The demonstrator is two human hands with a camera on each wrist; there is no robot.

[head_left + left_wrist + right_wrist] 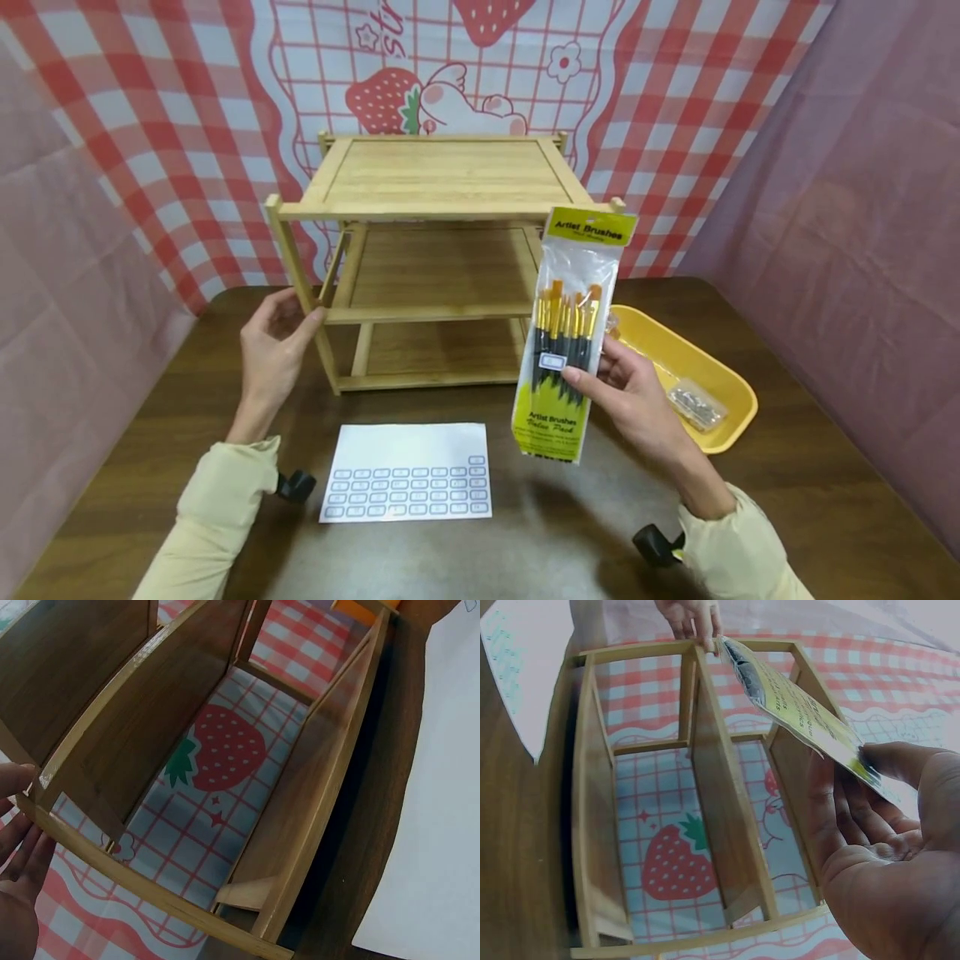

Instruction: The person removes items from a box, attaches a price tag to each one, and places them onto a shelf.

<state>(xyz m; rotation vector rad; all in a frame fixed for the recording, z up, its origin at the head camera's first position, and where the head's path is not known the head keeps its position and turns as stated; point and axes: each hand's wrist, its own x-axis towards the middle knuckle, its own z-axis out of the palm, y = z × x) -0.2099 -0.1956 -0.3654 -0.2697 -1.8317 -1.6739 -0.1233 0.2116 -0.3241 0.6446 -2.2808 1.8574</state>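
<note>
My right hand point(637, 400) holds a clear pack of paintbrushes point(573, 333) by its right edge, thumb across the front and fingers behind. The pack stands upright in front of the shelf's right side, with a yellow-green header reading "Artist Brushes" and a small blue-bordered label near my thumb. At the left, my left hand point(273, 350) grips the front post of a three-tier wooden shelf point(450, 208) at the middle tier. In the left wrist view the thumb and fingers point(19, 840) lie about that joint. The pack hides part of the shelf's right front post.
A white sheet of blue-bordered labels point(405, 450) lies on the brown table point(150, 467) before the shelf. To the right sits a yellow tray point(738, 400) with a clear packet of small metallic items point(697, 404). A checked strawberry cloth point(675, 100) hangs behind.
</note>
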